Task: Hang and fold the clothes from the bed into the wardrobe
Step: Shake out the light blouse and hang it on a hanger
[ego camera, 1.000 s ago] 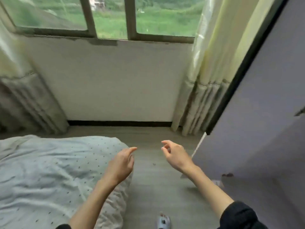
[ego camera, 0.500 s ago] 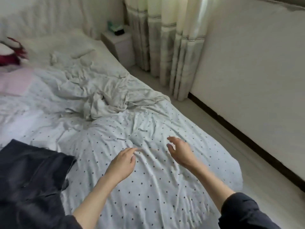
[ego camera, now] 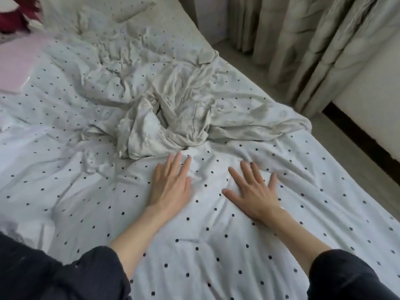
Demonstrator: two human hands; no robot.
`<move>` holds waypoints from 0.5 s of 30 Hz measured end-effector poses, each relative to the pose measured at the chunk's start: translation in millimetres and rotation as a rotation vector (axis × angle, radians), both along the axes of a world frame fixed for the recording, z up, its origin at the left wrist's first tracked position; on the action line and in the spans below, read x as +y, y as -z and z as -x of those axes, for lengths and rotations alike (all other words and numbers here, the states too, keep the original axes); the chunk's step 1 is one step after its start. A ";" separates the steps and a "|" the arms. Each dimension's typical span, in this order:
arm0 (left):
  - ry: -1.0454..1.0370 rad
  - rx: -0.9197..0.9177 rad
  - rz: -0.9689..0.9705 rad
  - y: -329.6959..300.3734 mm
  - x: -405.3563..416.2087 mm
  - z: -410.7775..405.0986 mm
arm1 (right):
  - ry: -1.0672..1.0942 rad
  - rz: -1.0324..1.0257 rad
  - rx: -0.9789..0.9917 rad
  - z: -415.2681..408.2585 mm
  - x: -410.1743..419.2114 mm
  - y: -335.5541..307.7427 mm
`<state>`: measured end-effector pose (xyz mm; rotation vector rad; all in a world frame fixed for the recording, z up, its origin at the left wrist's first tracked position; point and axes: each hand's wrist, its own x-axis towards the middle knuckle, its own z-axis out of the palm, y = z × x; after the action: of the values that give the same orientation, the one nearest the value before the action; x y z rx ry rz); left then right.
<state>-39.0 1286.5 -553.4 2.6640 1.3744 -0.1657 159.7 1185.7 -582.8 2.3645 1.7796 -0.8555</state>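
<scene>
While a dark garment [ego camera: 32,271] lies at the near left edge of the bed [ego camera: 65,191], the left hand [ego camera: 171,187] and right hand [ego camera: 254,191] lie flat with fingers straight, holding nothing, on the dotted sheet. Just beyond the fingertips sits a crumpled pale garment [ego camera: 173,118], so this looks like the reach to collect it; next, both hands must gather its loose folds and lift it.

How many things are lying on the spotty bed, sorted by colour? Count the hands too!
Pale cream: 1, the crumpled garment
Pink: 1, the pink thing at the far left edge
Dark red: 1, the red thing in the far corner, blurred
Hands pressing flat on the sheet: 2, the left hand and the right hand
Total: 5
</scene>
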 end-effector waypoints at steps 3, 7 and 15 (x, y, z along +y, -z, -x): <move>-0.060 -0.011 -0.048 30.5 52.1 -18.4 | 0.022 -0.004 -0.020 1.3 5.9 33.3; -0.160 0.108 -0.089 53.8 103.7 -27.8 | 0.024 -0.004 -0.010 -0.9 11.4 47.5; -0.251 0.011 -0.083 15.5 41.0 -28.8 | 0.018 0.018 0.048 -0.8 10.1 38.2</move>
<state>-10.2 1327.5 -568.9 2.5260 1.7380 -0.0985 160.5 1195.8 -621.0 2.3725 1.7620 -0.9343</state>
